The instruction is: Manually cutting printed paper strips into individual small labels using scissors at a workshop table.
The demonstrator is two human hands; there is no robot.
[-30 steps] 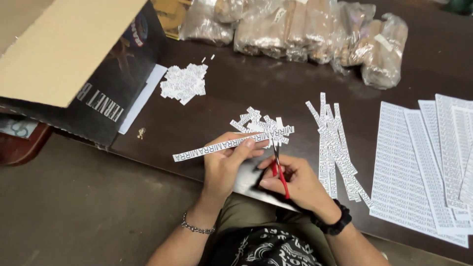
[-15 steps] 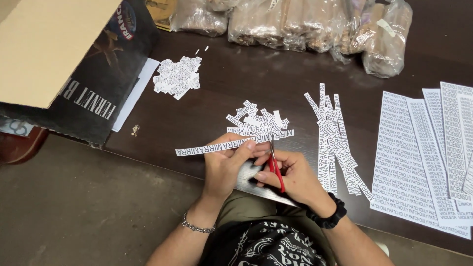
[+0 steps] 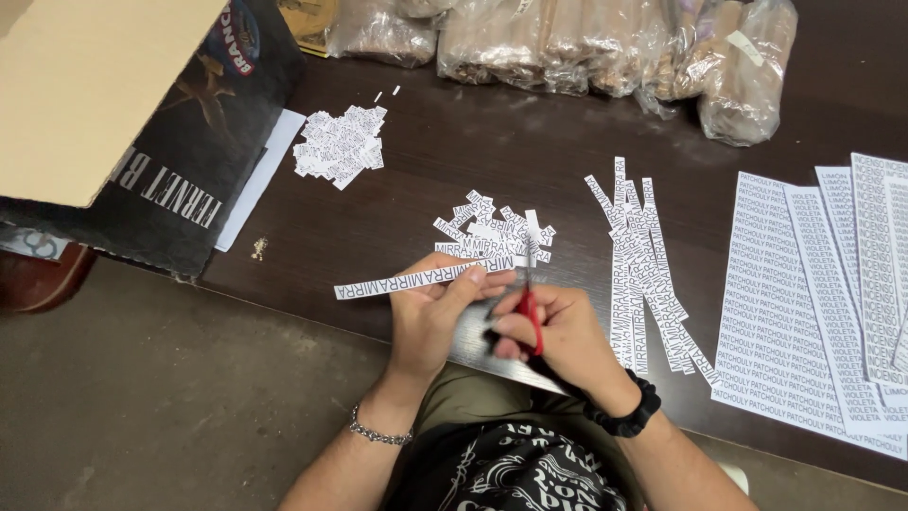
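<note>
- Left hand (image 3: 440, 317) pinches a long paper strip (image 3: 402, 282), which points to 9 o'clock.
- Right hand (image 3: 558, 336) grips red scissors (image 3: 532, 308); their blades are mostly hidden.

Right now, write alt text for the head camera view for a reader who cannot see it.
A person's left hand holds a long printed paper strip while the right hand cuts it with red-handled scissors over a dark wooden table. Small cut labels, more strips and printed sheets lie around.

head cam | looks steeply down | close over table (image 3: 454, 161) edge
</note>
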